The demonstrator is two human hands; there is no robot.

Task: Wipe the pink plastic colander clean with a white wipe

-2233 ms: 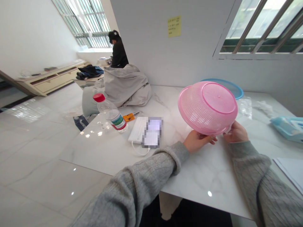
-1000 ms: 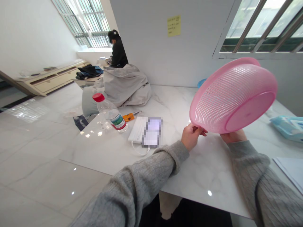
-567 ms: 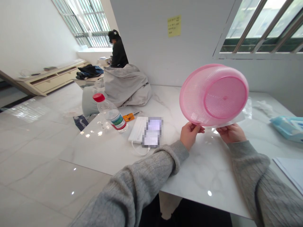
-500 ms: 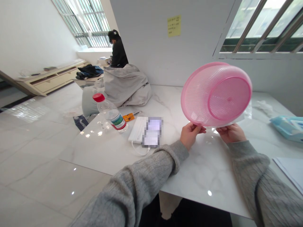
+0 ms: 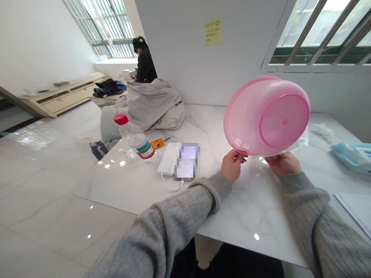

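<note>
A pink mesh basket [image 5: 246,119] is held up on its side over the marble-patterned table, its round base turned toward the right and toward me. My left hand [image 5: 232,166] pinches the lower left rim between thumb and fingers. Under the lower right side, my right hand [image 5: 284,163] grips the basket from below, with its fingertips partly hidden. Left of my hands lie a phone [image 5: 187,162] and a white power bank [image 5: 168,159], with a white cable [image 5: 171,188] looping in front of them.
A red-capped plastic bottle [image 5: 142,144] stands beside an orange packet [image 5: 157,143]. Grey cloth [image 5: 156,104] is heaped behind them. To the right lie a blue wipes pack [image 5: 352,156] and white paper [image 5: 355,210]. A person [image 5: 145,63] in black is at the far back.
The basket has shifted and turned slightly to the right. My left fingers have curled a little more at the rim. My right hand has hardly moved.
</note>
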